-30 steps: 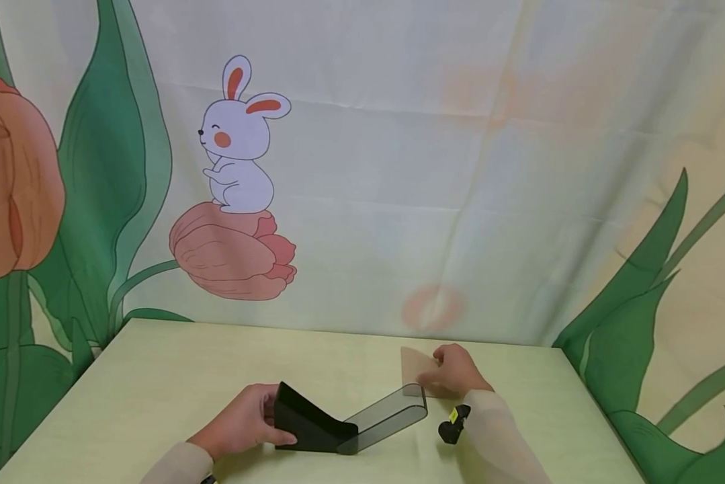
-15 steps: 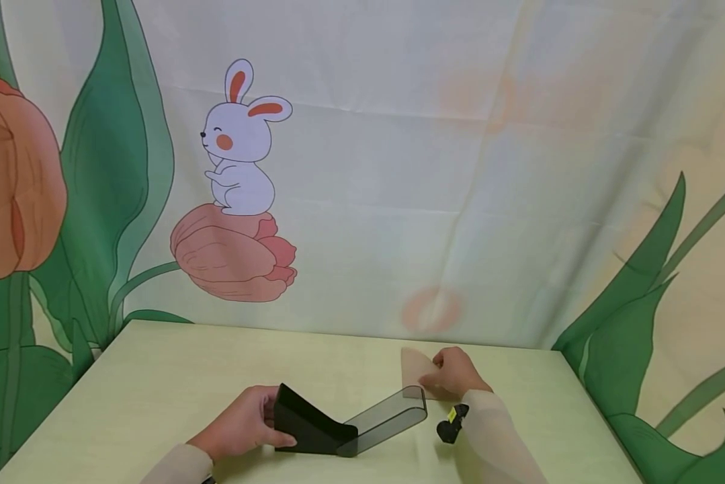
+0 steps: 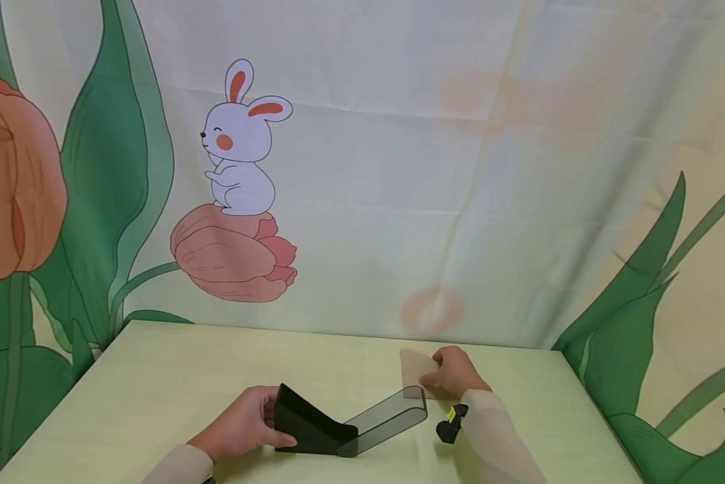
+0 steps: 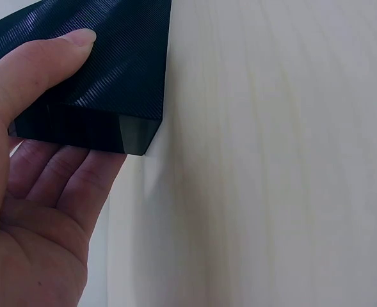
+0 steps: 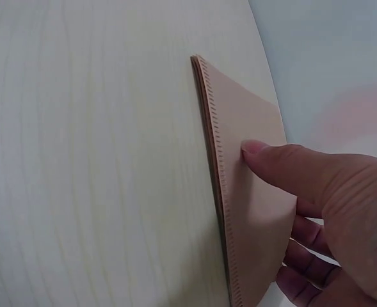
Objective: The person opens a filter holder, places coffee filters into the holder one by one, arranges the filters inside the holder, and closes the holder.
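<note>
My left hand holds a black coffee filter holder by its left end, low over the table or on it. In the left wrist view the thumb lies over the ribbed side of the holder, with the other fingers beneath. A smoky see-through lid is swung out to the right from the black body. My right hand pinches a thin stack of brown paper coffee filters behind the lid's end. Crimped seams show along one edge of the filters, the thumb flat on their face.
A pale wood-grain table lies under both hands. Behind it hangs a printed curtain with a rabbit and tulips. Near the right wrist is a small black device with a yellow mark.
Both hands, the filter holder and the coffee filters keep nearly the same places. The head view has tilted very slightly since the earliest frame.
</note>
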